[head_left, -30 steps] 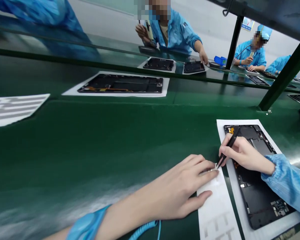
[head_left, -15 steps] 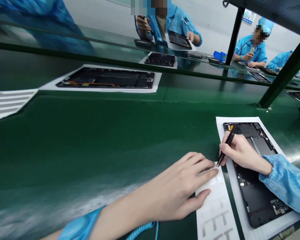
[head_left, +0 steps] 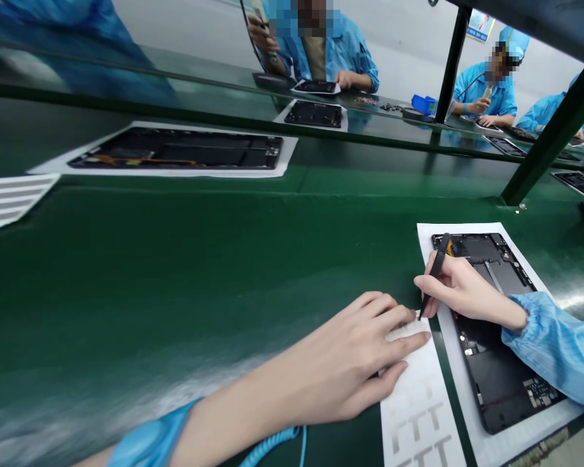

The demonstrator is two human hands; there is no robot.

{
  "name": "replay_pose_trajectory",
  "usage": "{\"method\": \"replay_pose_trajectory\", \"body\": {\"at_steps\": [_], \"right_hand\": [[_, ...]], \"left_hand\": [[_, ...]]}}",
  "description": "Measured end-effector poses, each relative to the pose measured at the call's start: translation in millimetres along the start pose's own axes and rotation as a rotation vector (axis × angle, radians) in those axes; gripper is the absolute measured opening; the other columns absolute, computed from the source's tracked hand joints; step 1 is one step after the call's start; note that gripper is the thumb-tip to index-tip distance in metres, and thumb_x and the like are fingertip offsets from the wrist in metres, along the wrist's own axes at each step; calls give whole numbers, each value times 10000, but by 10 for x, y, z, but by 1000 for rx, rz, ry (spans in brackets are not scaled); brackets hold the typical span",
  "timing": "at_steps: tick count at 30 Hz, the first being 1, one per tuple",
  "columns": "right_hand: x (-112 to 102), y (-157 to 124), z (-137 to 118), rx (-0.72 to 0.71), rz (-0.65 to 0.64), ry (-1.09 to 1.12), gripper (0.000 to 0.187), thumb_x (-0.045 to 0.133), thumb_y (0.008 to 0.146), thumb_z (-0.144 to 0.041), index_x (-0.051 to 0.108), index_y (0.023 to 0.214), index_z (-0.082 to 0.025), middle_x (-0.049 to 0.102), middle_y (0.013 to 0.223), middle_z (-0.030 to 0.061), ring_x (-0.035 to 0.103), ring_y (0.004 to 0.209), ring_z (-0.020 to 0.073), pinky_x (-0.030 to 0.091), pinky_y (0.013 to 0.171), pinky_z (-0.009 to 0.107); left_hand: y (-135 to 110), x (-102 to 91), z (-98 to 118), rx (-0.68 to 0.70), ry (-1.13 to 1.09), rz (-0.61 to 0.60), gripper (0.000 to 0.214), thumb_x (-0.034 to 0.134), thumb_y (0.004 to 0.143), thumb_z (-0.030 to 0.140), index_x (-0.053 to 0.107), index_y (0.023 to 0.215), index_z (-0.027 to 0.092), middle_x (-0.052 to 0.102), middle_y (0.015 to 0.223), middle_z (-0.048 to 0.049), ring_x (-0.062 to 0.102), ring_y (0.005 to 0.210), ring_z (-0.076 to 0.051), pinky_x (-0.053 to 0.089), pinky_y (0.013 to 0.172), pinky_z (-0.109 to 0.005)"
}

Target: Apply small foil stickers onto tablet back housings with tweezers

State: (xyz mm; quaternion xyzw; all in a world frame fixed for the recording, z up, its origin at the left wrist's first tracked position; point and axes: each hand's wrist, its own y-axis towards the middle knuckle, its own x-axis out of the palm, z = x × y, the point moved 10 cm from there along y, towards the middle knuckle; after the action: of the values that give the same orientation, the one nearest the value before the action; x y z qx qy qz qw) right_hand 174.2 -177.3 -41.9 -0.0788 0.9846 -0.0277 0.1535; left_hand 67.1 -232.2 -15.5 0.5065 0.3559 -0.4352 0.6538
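Observation:
My left hand lies with fingers spread on a white adhesive sheet that carries rows of grey angled pieces. Black tweezers are gripped in my right hand, their tips down at the sheet's upper end, close to my left fingertips. Whether a piece is caught in the tips is too small to tell. Under my right wrist and blue sleeve lies an opened black tablet housing on white paper; the sleeve and hand hide part of it.
A second tablet housing lies on paper further back, left of a slanted green post. A striped sheet is at the left edge. Co-workers in blue sit across the bench. A coiled blue cord runs below my left arm.
The tweezers stand more upright, their tips still at the sheet's top end. My left fingers have spread slightly. Across the bench, a co-worker has lowered a tablet housing to the table.

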Motion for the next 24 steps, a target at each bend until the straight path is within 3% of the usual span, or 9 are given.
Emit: {"method": "replay_pose_trajectory", "body": {"at_steps": [5, 9, 13, 15, 18, 21, 24], "right_hand": [[-42, -6, -91, -6, 24, 54, 505, 749, 756, -647, 478, 719, -223, 643, 519, -28, 696, 469, 174, 552, 445, 233], [-224, -310, -309, -43, 125, 116, 520, 762, 757, -660, 484, 734, -222, 636, 612, -35, 726, 548, 179, 595, 515, 253], [-429, -994, -375, -147, 433, 77, 300, 811, 821, -419, 630, 742, -194, 663, 706, -9, 721, 616, 157, 599, 569, 234], [-447, -1366, -218, -139, 647, 102, 249, 810, 838, -353, 645, 733, -197, 670, 699, -8, 699, 585, 145, 584, 534, 222], [-370, -1823, 68, -130, 971, 140, 280, 784, 874, -321, 592, 707, -204, 640, 633, -29, 625, 481, 113, 516, 447, 194], [-255, -2056, 196, -165, 1178, 107, 303, 737, 917, -309, 546, 703, -213, 589, 601, -39, 557, 475, 105, 474, 460, 199], [-184, -2077, 194, -170, 1216, 53, 298, 719, 925, -273, 530, 702, -217, 575, 628, -34, 526, 513, 112, 449, 493, 215]], "left_hand": [[11, -31, 25, 34, 34, 25, 308, 382, 1015, 159, 620, 1209, 186, 649, 1050, -89, 511, 881, -223, 431, 807, -348], [-12, -5, -20, 66, 30, 40, 324, 355, 1032, 167, 622, 1215, 188, 651, 1081, -97, 526, 899, -228, 439, 803, -356], [-13, -90, 24, 102, 24, 148, 315, 356, 1040, 148, 591, 1243, 195, 641, 1142, -109, 540, 1058, -255, 476, 862, -377], [42, -164, 144, 129, -21, 205, 277, 386, 1031, 113, 582, 1218, 170, 652, 1122, -107, 553, 1075, -244, 499, 887, -375], [188, -168, 435, 221, -136, 186, 206, 417, 1026, 94, 616, 1057, 139, 685, 938, -85, 600, 933, -209, 539, 837, -349], [301, -84, 631, 281, -190, 149, 271, 386, 1040, 94, 647, 975, 124, 700, 856, -85, 624, 882, -209, 554, 811, -342], [336, 68, 631, 265, -224, 68, 277, 371, 1039, 85, 647, 1040, 109, 714, 913, -100, 629, 934, -218, 549, 864, -346]]}}
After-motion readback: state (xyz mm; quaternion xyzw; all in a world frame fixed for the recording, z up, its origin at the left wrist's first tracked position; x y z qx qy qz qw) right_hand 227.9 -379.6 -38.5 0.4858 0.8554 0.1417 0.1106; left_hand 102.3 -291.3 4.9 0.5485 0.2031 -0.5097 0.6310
